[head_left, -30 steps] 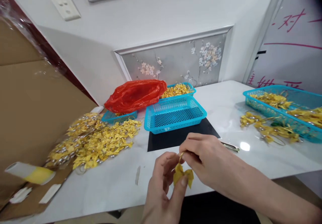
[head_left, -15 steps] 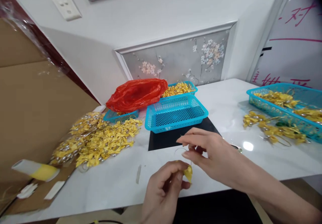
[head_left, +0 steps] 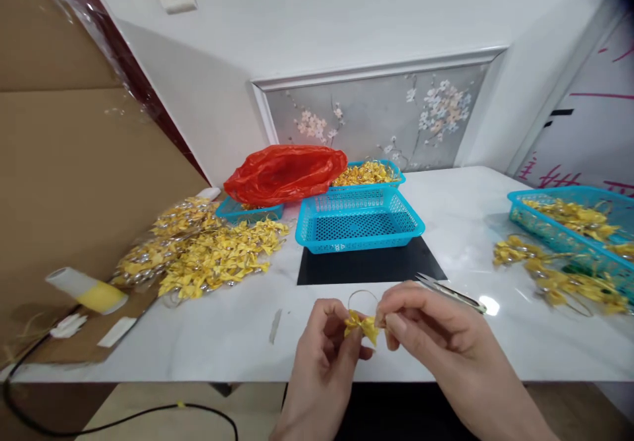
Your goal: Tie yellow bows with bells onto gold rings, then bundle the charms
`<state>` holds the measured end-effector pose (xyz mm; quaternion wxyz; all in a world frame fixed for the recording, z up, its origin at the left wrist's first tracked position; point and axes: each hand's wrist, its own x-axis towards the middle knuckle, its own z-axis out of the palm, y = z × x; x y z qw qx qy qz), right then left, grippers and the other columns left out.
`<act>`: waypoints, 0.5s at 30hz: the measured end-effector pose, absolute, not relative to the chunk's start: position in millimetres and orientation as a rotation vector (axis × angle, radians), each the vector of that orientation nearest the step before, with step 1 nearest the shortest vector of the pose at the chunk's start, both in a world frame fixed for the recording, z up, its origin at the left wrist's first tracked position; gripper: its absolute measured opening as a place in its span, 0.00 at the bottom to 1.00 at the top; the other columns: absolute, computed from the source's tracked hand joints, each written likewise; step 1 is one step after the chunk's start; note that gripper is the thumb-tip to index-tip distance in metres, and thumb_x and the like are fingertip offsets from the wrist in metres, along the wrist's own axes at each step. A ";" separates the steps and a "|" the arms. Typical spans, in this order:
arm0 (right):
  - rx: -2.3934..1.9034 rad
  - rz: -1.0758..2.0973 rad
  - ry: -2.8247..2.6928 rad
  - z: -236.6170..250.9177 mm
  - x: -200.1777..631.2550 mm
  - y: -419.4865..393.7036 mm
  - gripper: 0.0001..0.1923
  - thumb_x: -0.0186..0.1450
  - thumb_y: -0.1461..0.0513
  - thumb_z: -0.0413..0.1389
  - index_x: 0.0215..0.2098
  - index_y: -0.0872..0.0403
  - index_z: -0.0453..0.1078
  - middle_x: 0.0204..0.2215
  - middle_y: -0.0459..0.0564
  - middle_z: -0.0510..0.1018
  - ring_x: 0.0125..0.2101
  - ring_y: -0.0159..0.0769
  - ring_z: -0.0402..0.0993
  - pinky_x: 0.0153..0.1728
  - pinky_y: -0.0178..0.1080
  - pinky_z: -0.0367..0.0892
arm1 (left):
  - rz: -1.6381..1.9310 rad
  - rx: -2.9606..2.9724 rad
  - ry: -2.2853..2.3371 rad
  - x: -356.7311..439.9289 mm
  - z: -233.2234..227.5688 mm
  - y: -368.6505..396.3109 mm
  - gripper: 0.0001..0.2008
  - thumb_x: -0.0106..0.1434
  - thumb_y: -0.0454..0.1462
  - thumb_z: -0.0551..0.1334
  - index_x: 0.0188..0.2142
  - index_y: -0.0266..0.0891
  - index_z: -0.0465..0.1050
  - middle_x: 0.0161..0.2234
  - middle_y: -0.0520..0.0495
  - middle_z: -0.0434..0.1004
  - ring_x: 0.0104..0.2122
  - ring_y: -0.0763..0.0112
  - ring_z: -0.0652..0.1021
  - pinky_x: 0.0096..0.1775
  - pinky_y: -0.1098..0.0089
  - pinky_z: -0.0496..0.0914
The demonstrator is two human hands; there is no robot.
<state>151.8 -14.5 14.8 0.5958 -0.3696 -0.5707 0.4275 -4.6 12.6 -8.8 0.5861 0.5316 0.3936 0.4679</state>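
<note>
Yellow bow (head_left: 361, 325) lies crosswise between both hands, left hand (head_left: 324, 348) pinching one wing, right hand (head_left: 426, 329) the other, wire loop (head_left: 362, 296) above.

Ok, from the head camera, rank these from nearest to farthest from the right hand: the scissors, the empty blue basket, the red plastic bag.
From the right hand:
1. Scissors, on the white table just beyond the hand, slightly to its right.
2. Empty blue basket, farther back on the table, behind the black mat and a little to the left.
3. Red plastic bag, farthest, back left near the wall, lying over another blue basket.
</note>
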 end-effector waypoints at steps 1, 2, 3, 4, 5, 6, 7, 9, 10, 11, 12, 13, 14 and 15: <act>-0.861 0.994 -1.308 12.9 150.9 -14.4 0.06 0.69 0.63 0.55 0.38 0.45 0.74 0.31 0.41 0.74 0.29 0.23 0.73 0.32 0.23 0.71 | 1.076 1.257 0.910 -5.5 -9.8 12.5 0.07 0.62 0.39 0.65 0.33 0.44 0.66 0.30 0.55 0.77 0.30 0.73 0.76 0.33 0.73 0.73; -0.865 0.987 -1.280 11.0 150.0 -14.0 0.07 0.69 0.63 0.54 0.40 0.44 0.73 0.30 0.40 0.73 0.29 0.23 0.73 0.31 0.23 0.71 | 1.057 1.293 0.907 -6.4 -10.8 12.5 0.07 0.63 0.39 0.63 0.32 0.43 0.66 0.30 0.55 0.76 0.29 0.73 0.76 0.33 0.73 0.73; -0.862 0.971 -1.257 9.2 149.2 -13.7 0.08 0.70 0.63 0.54 0.44 0.43 0.71 0.30 0.40 0.73 0.28 0.23 0.74 0.31 0.24 0.72 | 1.032 1.340 0.905 -7.2 -11.8 12.7 0.07 0.65 0.39 0.62 0.31 0.42 0.67 0.30 0.54 0.76 0.29 0.73 0.75 0.34 0.72 0.73; -0.861 0.944 -1.236 7.9 148.2 -13.4 0.11 0.70 0.63 0.53 0.48 0.41 0.69 0.30 0.40 0.73 0.28 0.23 0.74 0.31 0.24 0.72 | 1.007 1.385 0.903 -8.0 -12.7 12.9 0.08 0.65 0.39 0.61 0.29 0.41 0.68 0.31 0.52 0.76 0.30 0.73 0.75 0.34 0.72 0.72; -0.867 0.913 -1.224 7.2 147.1 -13.3 0.14 0.70 0.64 0.53 0.52 0.40 0.66 0.30 0.40 0.73 0.28 0.24 0.74 0.31 0.25 0.72 | 0.990 1.417 0.903 -8.7 -13.3 13.3 0.10 0.66 0.39 0.60 0.29 0.40 0.70 0.32 0.51 0.76 0.31 0.72 0.74 0.35 0.71 0.72; -0.880 0.881 -1.223 7.2 145.7 -13.4 0.16 0.70 0.64 0.53 0.54 0.40 0.64 0.31 0.40 0.74 0.28 0.24 0.75 0.31 0.25 0.73 | 0.980 1.431 0.899 -9.2 -13.5 13.6 0.10 0.66 0.39 0.60 0.29 0.40 0.72 0.34 0.49 0.76 0.32 0.71 0.74 0.35 0.71 0.72; -0.894 0.850 -1.237 7.8 144.1 -13.6 0.16 0.69 0.65 0.53 0.53 0.41 0.64 0.31 0.40 0.74 0.29 0.24 0.75 0.31 0.25 0.73 | 0.966 1.423 0.891 -9.6 -13.2 13.9 0.10 0.66 0.39 0.60 0.30 0.39 0.74 0.35 0.48 0.76 0.33 0.70 0.74 0.35 0.71 0.72; -0.916 0.790 -1.323 9.2 140.1 -14.6 0.11 0.69 0.66 0.53 0.46 0.44 0.68 0.30 0.40 0.75 0.29 0.24 0.75 0.31 0.24 0.72 | 0.916 1.365 0.847 -10.4 -11.6 14.0 0.10 0.65 0.40 0.61 0.30 0.39 0.77 0.34 0.48 0.75 0.33 0.69 0.73 0.35 0.70 0.71; -0.906 0.755 -1.402 9.3 137.8 -15.3 0.10 0.68 0.68 0.52 0.41 0.46 0.69 0.30 0.41 0.76 0.30 0.25 0.75 0.32 0.24 0.72 | 0.893 1.310 0.817 -11.0 -10.5 13.7 0.11 0.64 0.40 0.62 0.29 0.38 0.78 0.31 0.48 0.74 0.32 0.69 0.73 0.35 0.71 0.70; -0.878 0.713 -1.500 8.6 135.4 -16.2 0.10 0.68 0.69 0.52 0.38 0.48 0.70 0.30 0.42 0.76 0.30 0.25 0.75 0.32 0.25 0.72 | 0.880 1.244 0.790 -11.6 -9.5 13.2 0.12 0.63 0.41 0.63 0.27 0.38 0.78 0.29 0.49 0.73 0.32 0.69 0.72 0.36 0.71 0.68; -0.829 0.665 -1.609 6.9 132.9 -17.4 0.11 0.66 0.71 0.52 0.36 0.50 0.70 0.30 0.43 0.77 0.31 0.27 0.76 0.34 0.26 0.72 | 0.881 1.177 0.768 -12.3 -8.8 12.4 0.13 0.62 0.42 0.63 0.25 0.37 0.77 0.27 0.50 0.72 0.31 0.69 0.71 0.35 0.71 0.67; -0.781 0.618 -1.705 4.1 130.5 -19.0 0.12 0.65 0.72 0.52 0.35 0.51 0.71 0.30 0.45 0.77 0.32 0.28 0.76 0.35 0.27 0.73 | 0.891 1.114 0.752 -12.9 -8.3 11.6 0.15 0.61 0.43 0.64 0.22 0.36 0.76 0.25 0.50 0.70 0.30 0.70 0.69 0.34 0.72 0.66; -0.745 0.592 -1.775 0.6 128.2 -21.1 0.12 0.64 0.73 0.52 0.35 0.52 0.72 0.31 0.46 0.77 0.31 0.29 0.76 0.34 0.28 0.73 | 0.899 1.058 0.746 -13.4 -8.2 10.7 0.17 0.61 0.44 0.64 0.20 0.36 0.74 0.23 0.51 0.67 0.28 0.72 0.68 0.32 0.72 0.64; -0.730 0.594 -1.819 -3.3 126.4 -23.6 0.12 0.64 0.73 0.51 0.36 0.52 0.72 0.31 0.47 0.77 0.29 0.29 0.75 0.31 0.27 0.73 | 0.894 1.013 0.752 -13.8 -8.2 10.0 0.19 0.61 0.45 0.64 0.19 0.36 0.73 0.22 0.53 0.65 0.25 0.73 0.66 0.30 0.73 0.62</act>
